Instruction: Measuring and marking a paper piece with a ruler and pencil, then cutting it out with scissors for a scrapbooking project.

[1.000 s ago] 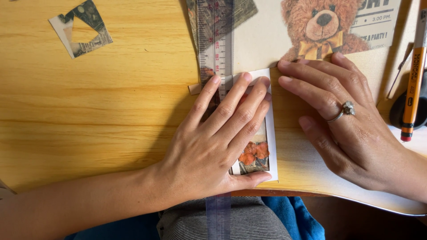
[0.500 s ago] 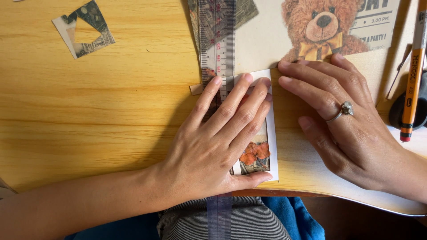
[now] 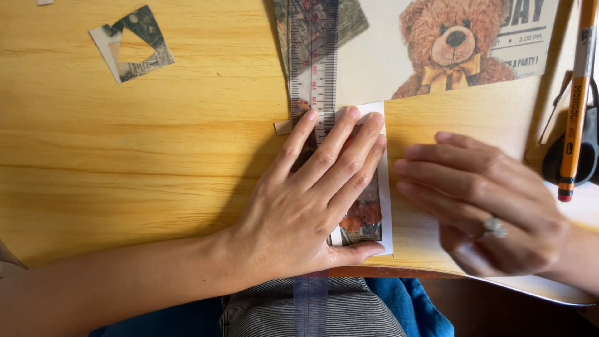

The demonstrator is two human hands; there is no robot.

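My left hand point(image 3: 309, 203) lies flat with fingers spread on a clear plastic ruler point(image 3: 312, 56) and on a white-bordered photo strip point(image 3: 374, 218), pressing both onto the wooden tabletop point(image 3: 125, 162). The ruler runs from the top of the view down past the table's near edge. My right hand point(image 3: 486, 206), with a ring on one finger, hovers blurred just right of the strip, fingers together and pointing left, holding nothing that I can see. Above it lies a printed card with a brown teddy bear point(image 3: 452, 47).
A cut paper scrap with a triangular hole point(image 3: 132, 43) lies at the upper left. An orange pencil point(image 3: 577, 100) rests over black scissor handles point(image 3: 586, 156) at the right edge. My striped and blue clothing shows below the table edge.
My right hand has slid down and to the right, off the teddy bear card, and is now blurred. My left hand stays on the ruler and strip.
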